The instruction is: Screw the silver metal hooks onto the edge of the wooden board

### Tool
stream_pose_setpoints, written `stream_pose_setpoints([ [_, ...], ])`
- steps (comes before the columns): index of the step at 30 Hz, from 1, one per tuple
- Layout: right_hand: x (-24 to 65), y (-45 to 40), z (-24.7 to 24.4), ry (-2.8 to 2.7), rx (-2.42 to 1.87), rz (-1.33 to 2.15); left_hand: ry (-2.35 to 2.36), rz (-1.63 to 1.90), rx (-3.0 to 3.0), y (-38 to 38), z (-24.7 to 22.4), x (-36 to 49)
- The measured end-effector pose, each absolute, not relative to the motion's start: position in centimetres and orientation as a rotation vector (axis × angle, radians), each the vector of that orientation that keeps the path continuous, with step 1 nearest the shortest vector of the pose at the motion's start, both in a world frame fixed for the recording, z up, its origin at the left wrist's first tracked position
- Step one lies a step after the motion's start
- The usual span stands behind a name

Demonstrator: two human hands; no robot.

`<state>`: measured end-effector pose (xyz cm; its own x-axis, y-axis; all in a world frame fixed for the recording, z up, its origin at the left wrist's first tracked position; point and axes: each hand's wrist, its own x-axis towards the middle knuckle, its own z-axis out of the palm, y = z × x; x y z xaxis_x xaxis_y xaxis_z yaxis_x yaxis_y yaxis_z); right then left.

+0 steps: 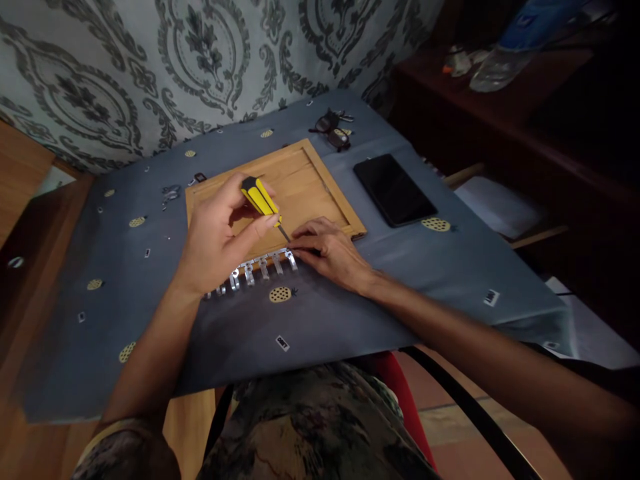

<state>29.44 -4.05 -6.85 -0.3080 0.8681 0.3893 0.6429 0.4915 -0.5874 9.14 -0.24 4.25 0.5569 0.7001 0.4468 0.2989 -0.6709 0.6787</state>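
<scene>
My left hand (215, 230) is closed around the yellow and black handle of a screwdriver (261, 199). The shaft slants down to the right, its tip at the right end of a metal hook rail (264, 265). This silvery rail with several hooks lies along the near edge of a wooden framed board (295, 180). Beside the tip, the fingers of my right hand (333, 250) are pinched together; whatever is between them is hidden. My left hand covers part of the board and part of the rail's left side.
A black phone (395, 189) lies right of the board, with dark glasses (331, 130) behind it. Small metal pieces (171, 193) rest at the left on the blue tablecloth (165, 333). A plastic bottle (505, 63) stands on a dark red surface at the back right.
</scene>
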Motion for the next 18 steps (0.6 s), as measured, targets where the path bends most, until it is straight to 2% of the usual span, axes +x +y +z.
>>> stream_pose_setpoints([
  [8,29.5,-4.1,-6.6,-2.058,-1.251,0.445,0.889,0.870,2.381,0.2,2.9,9.0],
  [18,29.4,-4.1,-6.8,-2.068,-1.222,0.408,0.900,0.902,2.367,0.2,2.5,9.4],
])
